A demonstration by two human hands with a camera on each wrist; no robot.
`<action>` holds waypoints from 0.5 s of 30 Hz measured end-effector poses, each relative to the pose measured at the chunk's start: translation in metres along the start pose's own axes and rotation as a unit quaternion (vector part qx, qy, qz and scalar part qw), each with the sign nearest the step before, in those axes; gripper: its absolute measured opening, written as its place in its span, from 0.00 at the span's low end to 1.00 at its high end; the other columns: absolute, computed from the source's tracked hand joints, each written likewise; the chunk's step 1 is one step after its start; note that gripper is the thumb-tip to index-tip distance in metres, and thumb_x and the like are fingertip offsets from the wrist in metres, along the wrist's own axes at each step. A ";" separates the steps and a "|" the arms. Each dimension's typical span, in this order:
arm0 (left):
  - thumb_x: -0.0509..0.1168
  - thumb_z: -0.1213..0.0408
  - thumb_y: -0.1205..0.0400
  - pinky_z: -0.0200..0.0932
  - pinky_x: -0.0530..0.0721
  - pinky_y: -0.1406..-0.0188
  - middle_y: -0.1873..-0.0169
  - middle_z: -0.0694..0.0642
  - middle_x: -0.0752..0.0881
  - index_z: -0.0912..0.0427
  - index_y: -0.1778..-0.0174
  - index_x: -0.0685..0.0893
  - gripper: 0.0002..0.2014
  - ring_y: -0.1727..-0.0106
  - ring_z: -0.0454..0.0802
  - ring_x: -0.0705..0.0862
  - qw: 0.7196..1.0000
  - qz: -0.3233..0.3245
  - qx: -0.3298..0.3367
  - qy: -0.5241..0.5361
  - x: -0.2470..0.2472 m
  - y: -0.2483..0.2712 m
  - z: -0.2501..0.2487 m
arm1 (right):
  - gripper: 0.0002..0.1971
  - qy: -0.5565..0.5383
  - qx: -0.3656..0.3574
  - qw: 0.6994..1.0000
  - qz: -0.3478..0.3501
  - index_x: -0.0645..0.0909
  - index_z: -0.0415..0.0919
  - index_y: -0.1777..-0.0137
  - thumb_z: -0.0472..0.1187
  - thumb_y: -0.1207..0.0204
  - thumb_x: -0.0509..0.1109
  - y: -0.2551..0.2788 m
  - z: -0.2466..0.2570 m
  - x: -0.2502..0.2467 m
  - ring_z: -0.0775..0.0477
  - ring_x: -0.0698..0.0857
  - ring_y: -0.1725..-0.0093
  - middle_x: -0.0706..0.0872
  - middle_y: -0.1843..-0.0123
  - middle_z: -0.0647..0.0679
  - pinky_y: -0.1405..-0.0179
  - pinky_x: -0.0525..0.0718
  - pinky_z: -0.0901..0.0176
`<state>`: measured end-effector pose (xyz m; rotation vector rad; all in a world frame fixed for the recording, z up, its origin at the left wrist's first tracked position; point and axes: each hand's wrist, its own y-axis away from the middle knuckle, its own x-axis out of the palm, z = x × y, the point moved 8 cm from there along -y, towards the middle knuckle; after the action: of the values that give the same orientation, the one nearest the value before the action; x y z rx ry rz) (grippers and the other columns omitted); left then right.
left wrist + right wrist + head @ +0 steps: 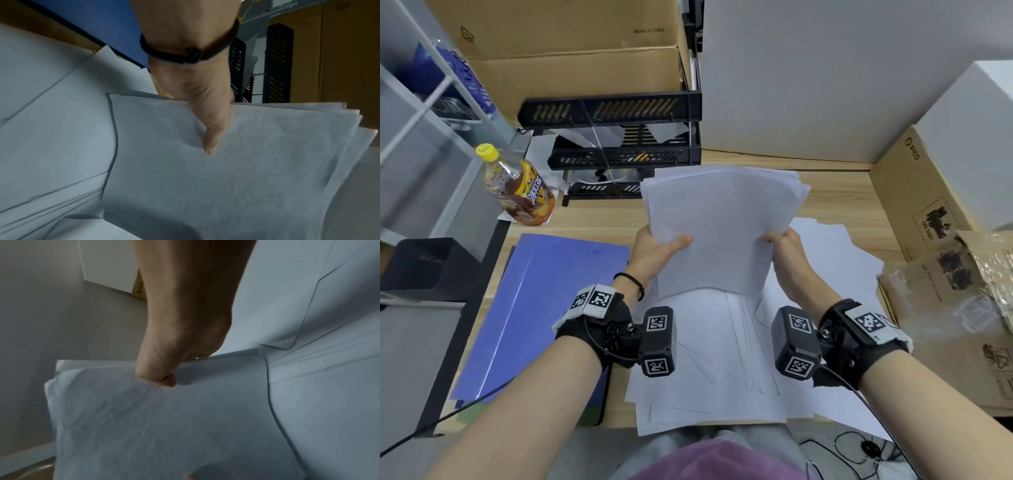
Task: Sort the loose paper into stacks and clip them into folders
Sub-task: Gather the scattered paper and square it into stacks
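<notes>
We hold a sheaf of white paper (719, 229) between our two hands, raised off the desk and tilted away from us. Our left hand (654, 253) grips its left edge: the thumb (209, 136) lies flat across the top sheet, and the fingers are tucked behind the sheaf where we cannot see them. Our right hand (787, 253) clamps the right edge, thumb bent over the front sheet and fingers curled round the back. The far corners of the sheaf, beyond our right hand, fan out unevenly, so the sheets are not squared up.

Below both hands, and reaching back toward our wrists, a loose spread of paper (715, 370) covers the wooden desk (835, 192), the sheets overlapping at odd angles and some hanging over the near edge. More of it runs out to the right of our right hand.

To the left of our left hand, close beside the wrist, lie the blue folders (541, 308), closed and flat, one on another. Beyond our left hand stands a black tiered paper tray (619, 137) with a few sheets in it, and further left of that a bottle (517, 185) with a yellow cap. Past our right hand sit brown cardboard boxes (928, 212).
</notes>
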<state>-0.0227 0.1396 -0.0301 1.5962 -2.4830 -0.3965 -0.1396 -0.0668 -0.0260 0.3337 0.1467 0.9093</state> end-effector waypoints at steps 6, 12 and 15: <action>0.77 0.73 0.29 0.42 0.86 0.45 0.48 0.51 0.90 0.54 0.48 0.85 0.17 0.48 0.44 0.89 0.998 0.020 0.061 -0.004 -0.008 0.003 -0.031 | 0.19 -0.008 -0.034 0.999 0.035 0.81 0.45 0.47 0.25 0.27 0.56 0.003 0.025 0.000 0.50 0.82 0.49 0.86 0.49 0.51 0.51 0.78 0.61; 0.67 0.82 0.25 0.35 0.82 0.51 0.55 0.48 0.87 0.51 0.53 0.84 0.18 0.53 0.39 0.84 0.998 0.013 0.058 -0.033 -0.011 0.012 -0.021 | 0.20 0.015 -0.031 0.997 0.071 0.80 0.45 0.43 0.26 0.26 0.56 0.005 0.010 -0.001 0.52 0.80 0.44 0.85 0.45 0.52 0.43 0.75 0.59; 0.62 0.84 0.25 0.33 0.78 0.56 0.57 0.50 0.84 0.55 0.51 0.81 0.18 0.56 0.37 0.81 0.998 -0.005 0.047 -0.051 -0.004 0.011 -0.021 | 0.18 0.012 -0.021 0.998 0.051 0.78 0.45 0.44 0.30 0.31 0.58 0.004 0.012 0.005 0.54 0.78 0.48 0.82 0.48 0.53 0.50 0.72 0.62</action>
<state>-0.0243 0.1450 -0.0065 1.6653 -2.6064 -0.3781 -0.1363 -0.0629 -0.0131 0.2938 0.1325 1.0165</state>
